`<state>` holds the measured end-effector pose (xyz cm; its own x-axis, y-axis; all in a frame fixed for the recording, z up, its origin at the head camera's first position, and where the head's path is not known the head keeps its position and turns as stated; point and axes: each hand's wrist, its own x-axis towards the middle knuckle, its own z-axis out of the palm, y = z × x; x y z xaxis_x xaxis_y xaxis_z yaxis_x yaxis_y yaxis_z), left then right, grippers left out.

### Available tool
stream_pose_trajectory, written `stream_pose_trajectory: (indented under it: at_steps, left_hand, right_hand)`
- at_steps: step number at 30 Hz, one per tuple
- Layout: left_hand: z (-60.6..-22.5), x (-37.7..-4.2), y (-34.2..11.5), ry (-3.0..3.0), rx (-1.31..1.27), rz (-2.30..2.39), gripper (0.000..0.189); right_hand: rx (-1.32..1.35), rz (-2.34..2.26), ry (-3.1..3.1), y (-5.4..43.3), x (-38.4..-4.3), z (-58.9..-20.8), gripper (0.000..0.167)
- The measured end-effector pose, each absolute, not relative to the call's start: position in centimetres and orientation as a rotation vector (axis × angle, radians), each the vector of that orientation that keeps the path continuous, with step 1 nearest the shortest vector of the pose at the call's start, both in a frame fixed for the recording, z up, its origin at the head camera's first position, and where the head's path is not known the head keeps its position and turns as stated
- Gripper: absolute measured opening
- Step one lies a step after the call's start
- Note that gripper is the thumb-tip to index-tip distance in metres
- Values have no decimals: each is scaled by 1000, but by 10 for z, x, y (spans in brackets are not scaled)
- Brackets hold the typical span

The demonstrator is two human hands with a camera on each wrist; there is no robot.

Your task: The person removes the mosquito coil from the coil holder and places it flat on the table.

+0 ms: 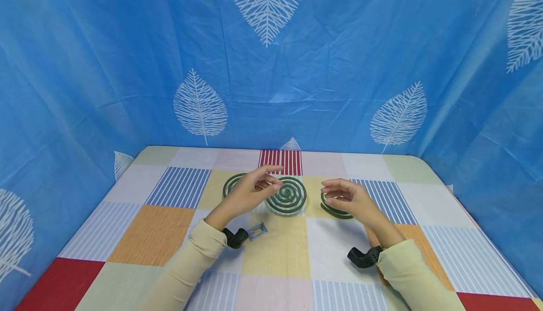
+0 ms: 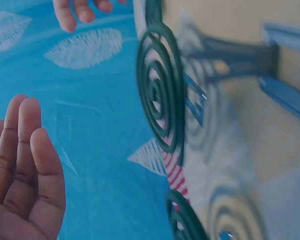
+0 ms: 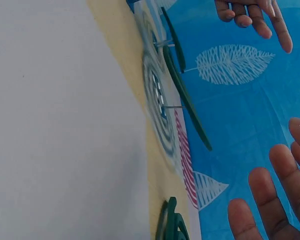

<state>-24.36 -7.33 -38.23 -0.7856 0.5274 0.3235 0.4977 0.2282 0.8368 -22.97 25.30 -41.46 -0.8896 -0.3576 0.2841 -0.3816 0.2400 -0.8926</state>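
Note:
Three green mosquito coils stand in a row across the table. The middle coil [image 1: 292, 207] is raised above the cloth on a small metal stand [image 2: 194, 100]. Behind my left hand [image 1: 248, 193] the left coil [image 1: 226, 186] is partly hidden. That hand hovers with loosely bent fingers and holds nothing. My right hand [image 1: 352, 201] is over the right coil [image 1: 335, 213] and covers much of it in the head view. Its fingers [image 3: 270, 195] extend with nothing between them in the right wrist view.
A loose flat metal stand [image 1: 258, 236] lies on the checked tablecloth [image 1: 280, 254], close to the left wrist. Black bands sit on both wrists. Blue curtains [image 1: 331, 66] with white leaf prints enclose the table's back and sides.

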Motion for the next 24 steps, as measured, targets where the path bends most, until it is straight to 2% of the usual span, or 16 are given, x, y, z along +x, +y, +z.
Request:
stream_pose_trajectory:
  at_steps: [14, 24]
  left_hand:
    - [-395, -254, -88, 2495, 855, 1398, 58]
    - [-394, -257, -95, 2509, 809, 1335, 61]
  right_hand:
    - [573, 1725, -2585, 234, -246, -425, 45]
    - [496, 1831, -2673, 219, -254, -426, 62]
